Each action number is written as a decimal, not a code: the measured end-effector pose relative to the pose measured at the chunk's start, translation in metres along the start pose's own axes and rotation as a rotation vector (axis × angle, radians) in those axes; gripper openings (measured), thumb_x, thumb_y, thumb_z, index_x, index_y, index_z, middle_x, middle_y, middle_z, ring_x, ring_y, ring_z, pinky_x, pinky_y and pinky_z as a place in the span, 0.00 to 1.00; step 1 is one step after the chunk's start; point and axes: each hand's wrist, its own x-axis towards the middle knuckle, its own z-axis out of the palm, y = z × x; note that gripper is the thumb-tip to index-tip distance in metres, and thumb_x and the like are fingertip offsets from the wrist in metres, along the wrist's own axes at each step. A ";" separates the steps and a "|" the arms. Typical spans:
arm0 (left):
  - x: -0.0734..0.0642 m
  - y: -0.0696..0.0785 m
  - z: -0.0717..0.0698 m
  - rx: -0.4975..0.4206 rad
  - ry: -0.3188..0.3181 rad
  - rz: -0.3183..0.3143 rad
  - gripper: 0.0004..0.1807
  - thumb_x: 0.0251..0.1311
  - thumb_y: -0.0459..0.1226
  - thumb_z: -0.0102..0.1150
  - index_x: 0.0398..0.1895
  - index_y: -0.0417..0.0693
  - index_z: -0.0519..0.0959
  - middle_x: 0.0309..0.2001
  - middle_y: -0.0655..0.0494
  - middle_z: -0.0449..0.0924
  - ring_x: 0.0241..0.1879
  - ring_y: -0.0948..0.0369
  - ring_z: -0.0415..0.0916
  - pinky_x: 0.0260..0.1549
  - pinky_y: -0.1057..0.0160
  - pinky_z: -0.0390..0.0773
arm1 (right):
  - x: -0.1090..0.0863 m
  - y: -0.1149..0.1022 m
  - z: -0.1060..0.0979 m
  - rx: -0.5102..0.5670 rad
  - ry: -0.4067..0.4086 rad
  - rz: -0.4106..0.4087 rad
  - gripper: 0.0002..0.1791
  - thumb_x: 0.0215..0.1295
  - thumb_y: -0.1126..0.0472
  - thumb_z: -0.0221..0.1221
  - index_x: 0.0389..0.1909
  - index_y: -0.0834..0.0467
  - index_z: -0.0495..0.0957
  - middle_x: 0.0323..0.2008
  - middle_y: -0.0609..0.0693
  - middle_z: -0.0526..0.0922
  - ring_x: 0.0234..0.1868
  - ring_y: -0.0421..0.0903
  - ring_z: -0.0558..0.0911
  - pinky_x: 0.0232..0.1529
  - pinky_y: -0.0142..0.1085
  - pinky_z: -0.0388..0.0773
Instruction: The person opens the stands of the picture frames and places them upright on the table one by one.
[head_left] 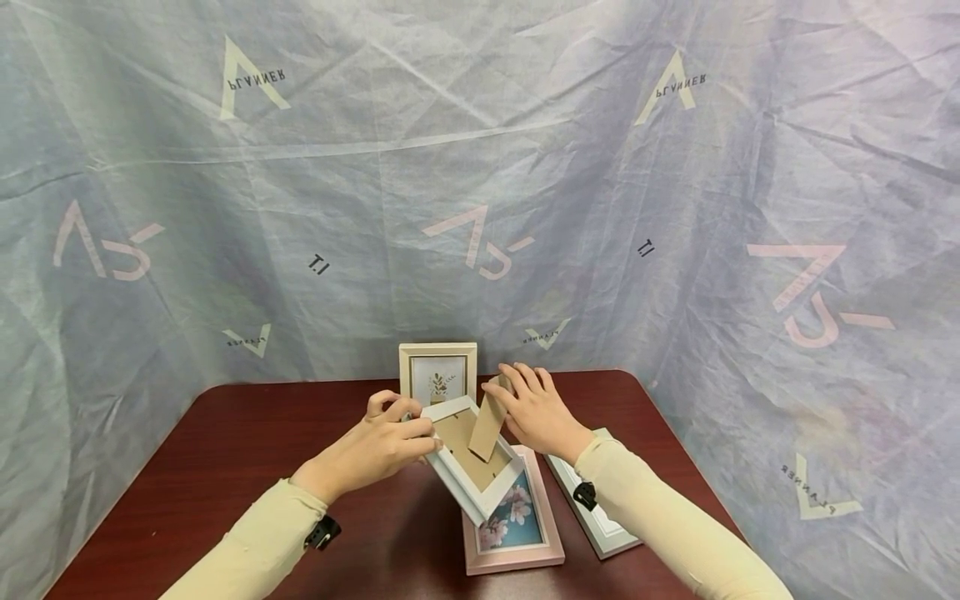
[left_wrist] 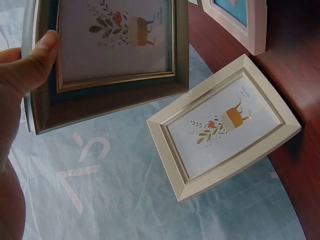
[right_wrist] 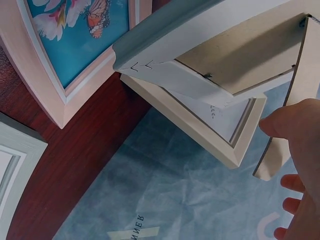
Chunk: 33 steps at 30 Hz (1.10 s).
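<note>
In the head view my left hand (head_left: 390,429) grips one side of a picture frame (head_left: 483,504), held tilted in the air with its pale back toward me. In the left wrist view its thumb lies on the front edge of that frame (left_wrist: 115,102), which shows a flowerpot print. At the back panel, my right hand (head_left: 536,408) pinches a brown easel stand (head_left: 487,429) that is swung out from the panel. The right wrist view shows the thumb on the stand (right_wrist: 302,75) and small dark tabs along the panel's edge.
Behind the held frame, a cream frame (head_left: 407,371) stands upright. A pink frame (head_left: 517,562) with blossoms is partly beneath it, and a pale grey frame (head_left: 618,546) is under my right forearm. The dark red table (head_left: 262,450) ends at a grey cloth backdrop (head_left: 375,250).
</note>
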 end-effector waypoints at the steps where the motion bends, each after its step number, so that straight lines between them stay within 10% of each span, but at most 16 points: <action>1: 0.000 0.000 0.000 -0.005 -0.006 -0.004 0.21 0.37 0.44 0.78 0.39 0.59 0.83 0.36 0.67 0.74 0.44 0.59 0.68 0.48 0.48 0.58 | 0.000 0.000 0.000 0.002 0.002 0.002 0.32 0.60 0.56 0.67 0.67 0.49 0.71 0.66 0.61 0.67 0.64 0.60 0.66 0.58 0.53 0.63; 26: 0.002 0.001 -0.002 0.038 0.027 0.005 0.24 0.34 0.43 0.80 0.40 0.59 0.82 0.37 0.68 0.75 0.44 0.60 0.69 0.48 0.47 0.57 | -0.005 0.004 0.000 0.136 0.029 0.058 0.35 0.56 0.61 0.68 0.67 0.52 0.69 0.66 0.64 0.66 0.64 0.62 0.65 0.58 0.57 0.61; 33: 0.001 0.002 -0.003 0.086 0.051 -0.021 0.13 0.50 0.46 0.67 0.40 0.58 0.82 0.37 0.68 0.75 0.44 0.59 0.70 0.48 0.47 0.59 | -0.015 0.012 0.004 0.162 0.035 0.122 0.36 0.57 0.61 0.68 0.67 0.54 0.69 0.66 0.64 0.65 0.64 0.63 0.64 0.57 0.60 0.61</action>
